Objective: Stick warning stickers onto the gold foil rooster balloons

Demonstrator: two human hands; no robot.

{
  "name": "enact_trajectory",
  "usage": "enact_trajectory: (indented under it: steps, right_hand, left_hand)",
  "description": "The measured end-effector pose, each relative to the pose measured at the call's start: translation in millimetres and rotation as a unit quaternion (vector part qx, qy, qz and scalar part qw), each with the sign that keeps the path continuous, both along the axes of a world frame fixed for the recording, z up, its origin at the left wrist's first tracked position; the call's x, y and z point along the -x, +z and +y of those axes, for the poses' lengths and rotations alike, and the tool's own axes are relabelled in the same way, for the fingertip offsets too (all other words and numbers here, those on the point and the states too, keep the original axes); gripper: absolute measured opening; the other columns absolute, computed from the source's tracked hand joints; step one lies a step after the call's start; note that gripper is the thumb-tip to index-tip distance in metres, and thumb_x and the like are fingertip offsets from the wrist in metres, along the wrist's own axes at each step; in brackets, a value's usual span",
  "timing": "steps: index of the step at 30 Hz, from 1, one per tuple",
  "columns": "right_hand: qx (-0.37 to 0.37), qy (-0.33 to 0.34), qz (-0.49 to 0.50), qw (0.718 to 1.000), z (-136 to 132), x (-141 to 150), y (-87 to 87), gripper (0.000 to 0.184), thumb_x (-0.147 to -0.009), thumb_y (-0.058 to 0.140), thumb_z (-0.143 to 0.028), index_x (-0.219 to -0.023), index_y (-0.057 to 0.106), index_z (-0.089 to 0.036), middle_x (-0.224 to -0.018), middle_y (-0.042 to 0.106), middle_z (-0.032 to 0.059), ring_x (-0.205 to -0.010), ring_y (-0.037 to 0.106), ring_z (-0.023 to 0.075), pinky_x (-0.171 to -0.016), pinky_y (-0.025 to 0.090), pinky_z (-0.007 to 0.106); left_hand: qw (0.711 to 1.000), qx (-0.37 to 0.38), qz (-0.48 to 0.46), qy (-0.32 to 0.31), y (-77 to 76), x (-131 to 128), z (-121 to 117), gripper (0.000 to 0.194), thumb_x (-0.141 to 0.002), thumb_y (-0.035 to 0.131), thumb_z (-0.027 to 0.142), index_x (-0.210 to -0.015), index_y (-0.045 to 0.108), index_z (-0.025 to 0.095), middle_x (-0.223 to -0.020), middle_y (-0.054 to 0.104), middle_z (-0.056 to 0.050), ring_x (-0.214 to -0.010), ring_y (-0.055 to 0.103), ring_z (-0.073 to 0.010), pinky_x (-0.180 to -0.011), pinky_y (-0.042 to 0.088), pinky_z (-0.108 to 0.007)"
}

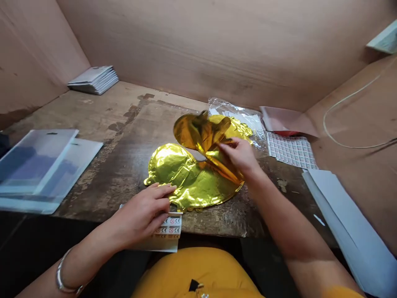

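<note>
A shiny gold foil balloon (198,184), flat and uninflated with rounded lobes, lies near the table's front edge. Its upper part is lifted and folded over, showing a darker gold side. My right hand (240,155) pinches that raised foil between thumb and fingers. On the balloon's lower left edge rests my left hand (149,209), fingers stretched out over the foil. Under this hand, a sheet of small CE stickers (171,225) sticks out past the table edge, partly hidden by the palm.
Clear plastic sleeves (37,161) lie at the left. A stack of folded cards (94,78) sits in the back left corner. Behind the balloon is a clear plastic bag (237,108). Another sticker sheet (291,150) and long white sheets (344,219) are at the right. Wooden walls (186,49) enclose the table.
</note>
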State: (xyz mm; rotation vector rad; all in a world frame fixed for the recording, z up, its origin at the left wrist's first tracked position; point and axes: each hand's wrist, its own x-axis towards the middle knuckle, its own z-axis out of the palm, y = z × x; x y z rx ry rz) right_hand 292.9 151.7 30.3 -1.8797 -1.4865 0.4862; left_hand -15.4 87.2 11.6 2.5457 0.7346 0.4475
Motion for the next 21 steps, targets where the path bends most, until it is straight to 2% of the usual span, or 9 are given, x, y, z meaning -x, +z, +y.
enact_trajectory:
  steps: [3, 6, 9, 12, 14, 16, 17, 19, 21]
  right_hand:
    - [-0.025, -0.101, -0.039, 0.994, 39.5, -58.4, 3.2, 0.016, -0.085, 0.057, -0.025, -0.079, 0.064, -0.011, -0.075, 0.067, 0.0067, -0.062, 0.057, 0.0120, -0.062, 0.045, 0.028]
    - [-0.018, -0.151, -0.078, 0.985, 51.5, -92.3, -1.2, 0.020, -0.089, 0.057, -0.031, -0.082, 0.063, -0.014, -0.081, 0.065, 0.0039, -0.069, 0.058, 0.0124, -0.066, 0.049, 0.028]
    - [-0.018, -0.173, -0.113, 0.978, 49.5, -98.1, -1.7, 0.021, -0.091, 0.054, -0.030, -0.085, 0.062, -0.012, -0.088, 0.064, 0.0068, -0.079, 0.060, 0.0149, -0.076, 0.049, 0.033]
    - [-0.044, -0.162, -0.144, 0.975, 37.7, -77.1, 7.8, 0.011, -0.083, 0.061, -0.021, -0.083, 0.063, -0.010, -0.091, 0.065, 0.0154, -0.090, 0.059, 0.0239, -0.085, 0.042, 0.043]
    - [-0.061, -0.118, -0.154, 0.979, 16.5, -47.1, 15.5, 0.011, -0.081, 0.063, -0.020, -0.089, 0.063, -0.012, -0.100, 0.066, 0.0155, -0.098, 0.058, 0.0258, -0.090, 0.040, 0.044]
    - [-0.063, -0.043, -0.145, 0.986, -18.7, -7.2, 21.3, 0.015, -0.082, 0.063, -0.025, -0.094, 0.065, -0.016, -0.103, 0.067, 0.0115, -0.100, 0.059, 0.0238, -0.092, 0.041, 0.041]
    - [-0.058, 0.011, -0.133, 0.989, -39.9, 13.8, 23.5, 0.017, -0.083, 0.062, -0.029, -0.095, 0.066, -0.018, -0.101, 0.069, 0.0090, -0.099, 0.060, 0.0223, -0.091, 0.043, 0.038]
    - [-0.015, 0.206, -0.058, 0.977, -82.1, 52.1, 26.1, 0.028, -0.086, 0.060, -0.035, -0.109, 0.064, -0.019, -0.106, 0.069, 0.0077, -0.100, 0.062, 0.0206, -0.089, 0.046, 0.034]
    - [0.037, 0.297, 0.034, 0.954, -114.3, 79.4, 25.1, 0.033, -0.083, 0.065, -0.034, -0.112, 0.063, -0.019, -0.099, 0.070, 0.0044, -0.089, 0.064, 0.0167, -0.079, 0.049, 0.027]
  left_hand:
    - [1.000, 0.000, 0.004, 0.007, -3.7, 1.2, -0.4, 0.019, -0.085, 0.050, 0.014, -0.073, 0.063, 0.020, -0.131, 0.060, -0.007, -0.122, 0.056, -0.0221, -0.102, 0.046, -0.039]
    - [1.000, 0.002, 0.009, 0.009, -5.0, 1.5, -1.5, 0.019, -0.086, 0.049, 0.014, -0.073, 0.062, 0.020, -0.133, 0.060, -0.007, -0.123, 0.056, -0.0220, -0.101, 0.048, -0.040]
    - [1.000, 0.002, 0.003, 0.006, -5.6, 1.6, -0.4, 0.018, -0.085, 0.050, 0.013, -0.073, 0.062, 0.020, -0.131, 0.061, -0.007, -0.122, 0.057, -0.0221, -0.100, 0.048, -0.040]
    - [1.000, 0.012, -0.006, 0.000, -4.9, 2.9, 1.2, 0.018, -0.085, 0.050, 0.013, -0.073, 0.062, 0.020, -0.129, 0.062, -0.008, -0.120, 0.057, -0.0225, -0.100, 0.048, -0.040]
    - [0.999, 0.042, -0.011, 0.002, -1.2, 4.3, -0.5, 0.017, -0.086, 0.051, 0.014, -0.075, 0.063, 0.019, -0.128, 0.062, -0.008, -0.120, 0.057, -0.0226, -0.101, 0.046, -0.041]
    - [0.994, 0.101, -0.023, 0.024, 6.2, 4.6, -5.7, 0.015, -0.086, 0.052, 0.016, -0.077, 0.064, 0.019, -0.125, 0.063, -0.007, -0.118, 0.058, -0.0224, -0.098, 0.047, -0.039]
    - [0.988, 0.142, -0.038, 0.049, 11.0, 3.9, -9.4, 0.014, -0.086, 0.052, 0.017, -0.079, 0.064, 0.019, -0.122, 0.065, -0.007, -0.113, 0.060, -0.0217, -0.093, 0.049, -0.036]
    - [0.961, 0.242, -0.074, 0.109, 20.6, 0.3, -17.2, 0.011, -0.085, 0.055, 0.020, -0.080, 0.064, 0.018, -0.106, 0.070, -0.005, -0.102, 0.064, -0.0196, -0.084, 0.050, -0.030]
    - [0.931, 0.327, -0.084, 0.139, 27.1, -4.1, -24.0, 0.014, -0.086, 0.056, 0.026, -0.084, 0.067, 0.018, -0.090, 0.071, -0.002, -0.085, 0.065, -0.0168, -0.075, 0.050, -0.026]
